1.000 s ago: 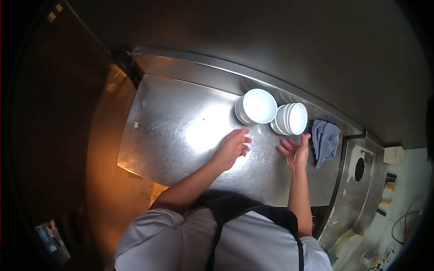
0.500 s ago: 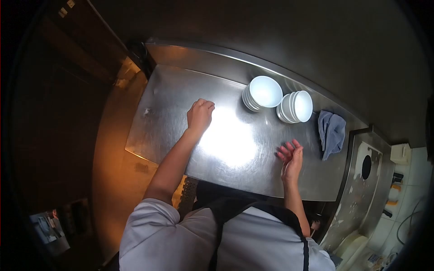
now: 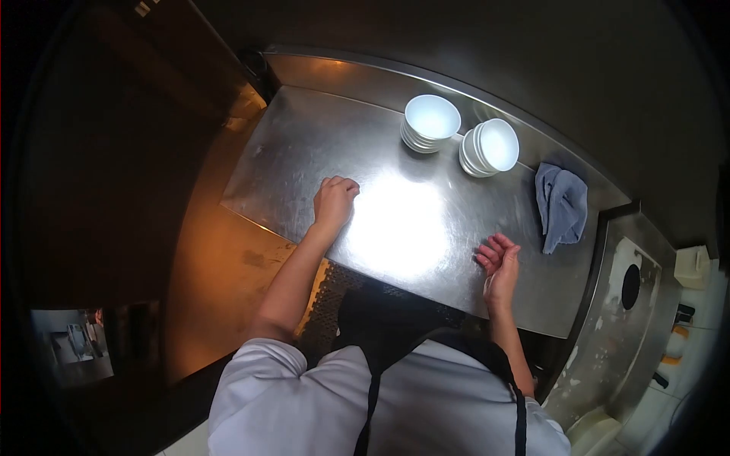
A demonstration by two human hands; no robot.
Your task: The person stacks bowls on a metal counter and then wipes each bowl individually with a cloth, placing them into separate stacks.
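My left hand (image 3: pixel 335 202) is over the left middle of the steel table (image 3: pixel 304 140), its fingers curled in and nothing showing in them. Toward the table's front right, my right hand (image 3: pixel 500 270) has its palm turned sideways and its fingers bent loosely apart, holding nothing. Beyond the hands, at the back, a stack of white bowls (image 3: pixel 432 118) stands upright. A second stack of white bowls (image 3: pixel 498 144) leans to its right. The blue-grey cloth (image 3: pixel 561 204) lies crumpled beyond my right hand, at the right end of the table.
A raised steel lip (image 3: pixel 365 70) runs along the table's back edge. To the right is a steel sink counter (image 3: pixel 601 334) with a dark round opening (image 3: pixel 630 286). A black perforated mat (image 3: pixel 328 300) lies on the floor below the front edge.
My view has shifted, so the bowls sit higher in it. Both hands are now nearer the table's front edge and farther from the bowls, with much the same finger poses.
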